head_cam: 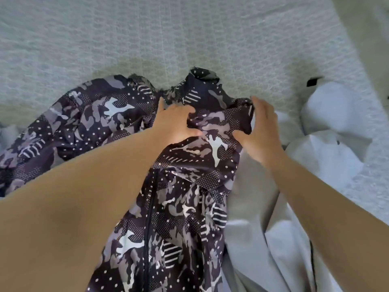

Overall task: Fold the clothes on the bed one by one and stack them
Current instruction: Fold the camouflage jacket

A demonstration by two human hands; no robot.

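Observation:
A dark camouflage-print jacket (pixel 183 197) with a front zip lies spread on the bed (pixel 147 39), collar pointing away from me, one sleeve bunched out to the left. My left hand (pixel 175 123) presses on the cloth near the collar, fingers curled into a fold. At the jacket's right shoulder, my right hand (pixel 260 131) pinches the edge between thumb and fingers. A pale grey garment (pixel 263 239) lies partly under the jacket on its right side.
Crumpled white clothes (pixel 328 131) sit to the right on the textured pale bedspread. A beige surface (pixel 366 28) runs along the far right. Bare bedspread stretches across the top of the view.

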